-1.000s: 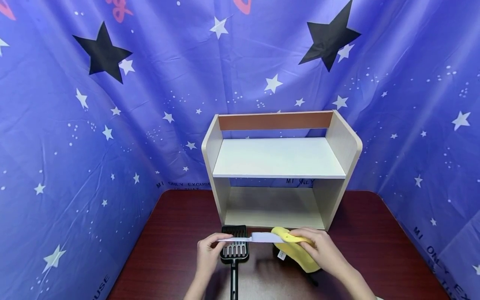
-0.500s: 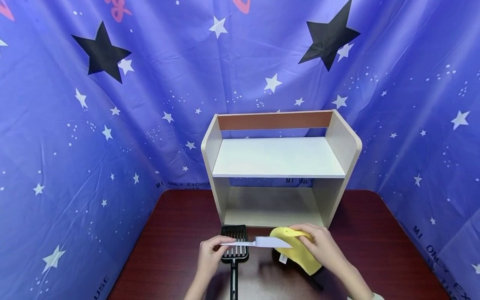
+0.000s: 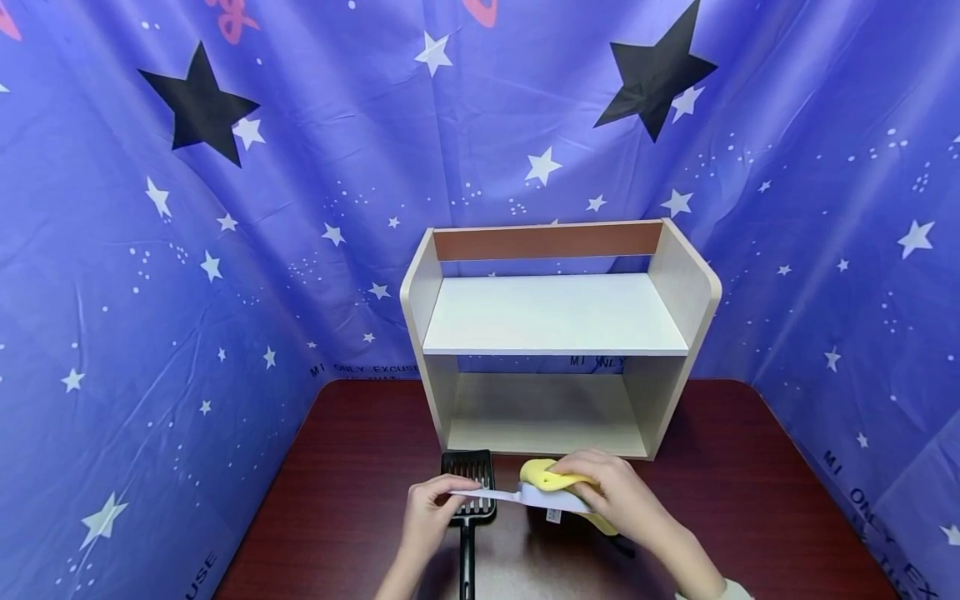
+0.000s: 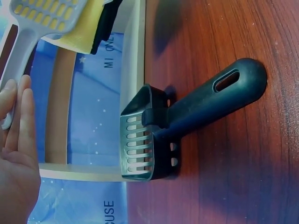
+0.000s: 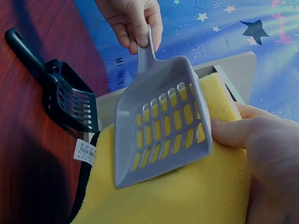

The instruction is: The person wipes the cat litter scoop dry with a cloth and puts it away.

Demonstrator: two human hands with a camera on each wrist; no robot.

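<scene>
Grey slotted litter scoop (image 5: 149,88), above the table (image 3: 360,467) between its left and right edges, should handle light and stiff. Left hand (image 3: 431,512) pinches its handle (image 5: 146,59), judged the best hold; right hand (image 3: 618,496) grips soft yellow cloth (image 5: 187,191) against it.

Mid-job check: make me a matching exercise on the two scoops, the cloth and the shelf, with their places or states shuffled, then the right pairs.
Things
1. Grey scoop
2. Black scoop
3. Cloth
4. Shelf

Places and states
A. Gripped by the right hand
B. Standing upright near the curtain
C. Lying on the table, in neither hand
D. Pinched by its handle in the left hand

Pairs: 1-D, 2-C, 3-A, 4-B
</scene>
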